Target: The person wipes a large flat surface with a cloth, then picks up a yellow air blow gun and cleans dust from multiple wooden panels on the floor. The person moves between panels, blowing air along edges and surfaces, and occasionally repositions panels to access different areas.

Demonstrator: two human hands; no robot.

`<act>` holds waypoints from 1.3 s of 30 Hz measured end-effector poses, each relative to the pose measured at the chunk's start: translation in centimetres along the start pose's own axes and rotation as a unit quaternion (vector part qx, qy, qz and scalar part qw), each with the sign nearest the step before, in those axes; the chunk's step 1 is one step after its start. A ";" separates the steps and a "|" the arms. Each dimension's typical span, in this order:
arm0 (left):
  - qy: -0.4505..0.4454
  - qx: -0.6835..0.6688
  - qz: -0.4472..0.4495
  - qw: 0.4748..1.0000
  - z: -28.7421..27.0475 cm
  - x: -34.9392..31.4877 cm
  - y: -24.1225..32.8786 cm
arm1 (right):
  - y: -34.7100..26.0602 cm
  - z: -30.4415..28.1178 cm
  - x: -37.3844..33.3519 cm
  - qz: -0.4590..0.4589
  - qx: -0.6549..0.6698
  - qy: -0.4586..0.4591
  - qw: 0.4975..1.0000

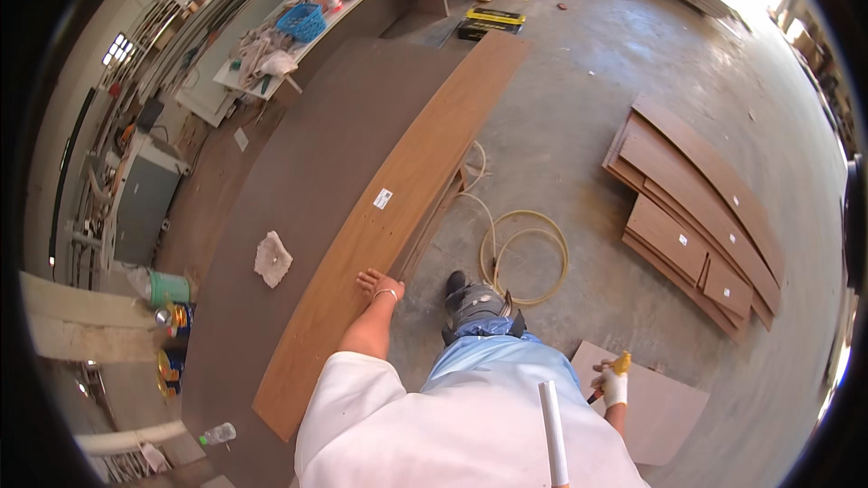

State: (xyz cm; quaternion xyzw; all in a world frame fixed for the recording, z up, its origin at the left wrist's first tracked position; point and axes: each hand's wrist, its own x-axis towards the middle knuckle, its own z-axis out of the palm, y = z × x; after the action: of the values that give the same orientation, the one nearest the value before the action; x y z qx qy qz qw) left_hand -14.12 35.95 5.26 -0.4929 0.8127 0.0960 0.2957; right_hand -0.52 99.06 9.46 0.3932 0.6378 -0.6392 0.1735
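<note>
In the middle of the frame the left hand (381, 284) lies flat, fingers spread, on the near edge of a long brown veneered board (398, 208) that runs from the lower left up toward the top centre, resting on a large dark work table (298, 172). At the lower right the right hand (614, 387), in a white glove, is closed around a yellow-handled tool (618, 364) held low beside the leg, well apart from the board. Judging by this, the board is laid out and steadied but the tool has not yet met it, so the working of it seems still ahead. A white rag (272, 258) lies on the table beside the board. In the upper left a blue basket (301, 22) stands on a cluttered bench; what it holds cannot be made out. A stack of cut panels (696, 217) lies on the floor at right, a coiled hose (524, 258) near the foot
</note>
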 end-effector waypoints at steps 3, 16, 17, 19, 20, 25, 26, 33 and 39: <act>0.030 0.063 0.078 0.994 -0.2 0.3 1.6 | -3.8 6.0 0.2 0.070 -0.113 -0.038 0.990; 0.105 0.102 0.376 0.915 -8.3 5.8 25.9 | -24.5 26.8 7.5 0.044 -0.308 -0.099 0.945; 0.105 0.111 0.398 0.905 -9.2 6.5 28.0 | -26.7 28.0 7.9 0.033 -0.326 -0.097 0.940; 0.106 0.131 0.435 0.884 -10.6 7.7 31.7 | -30.8 30.7 8.4 0.000 -0.372 -0.098 0.923; 0.109 0.141 0.453 0.874 -11.2 8.2 33.7 | -32.6 31.9 8.8 -0.010 -0.370 -0.092 0.925; 0.127 0.184 0.478 0.849 -14.2 10.9 41.1 | -36.3 35.3 12.5 -0.117 -0.442 -0.019 0.889; 0.114 0.185 0.474 0.853 -14.8 11.0 42.2 | -36.9 35.5 12.8 -0.099 -0.435 -0.002 0.895; 0.124 0.181 0.472 0.854 -15.5 11.7 43.0 | -39.2 31.0 12.7 -0.023 -0.371 0.056 0.927; 0.105 0.219 0.395 0.886 -15.9 12.7 43.2 | -36.2 25.7 14.0 0.022 -0.413 0.067 0.908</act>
State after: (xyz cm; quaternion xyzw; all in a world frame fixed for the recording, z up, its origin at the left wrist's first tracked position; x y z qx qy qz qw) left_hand -61.65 40.78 4.93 -0.0606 0.9669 -0.0276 0.2465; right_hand -42.72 83.09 20.74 0.3422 0.8460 -0.2867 0.2914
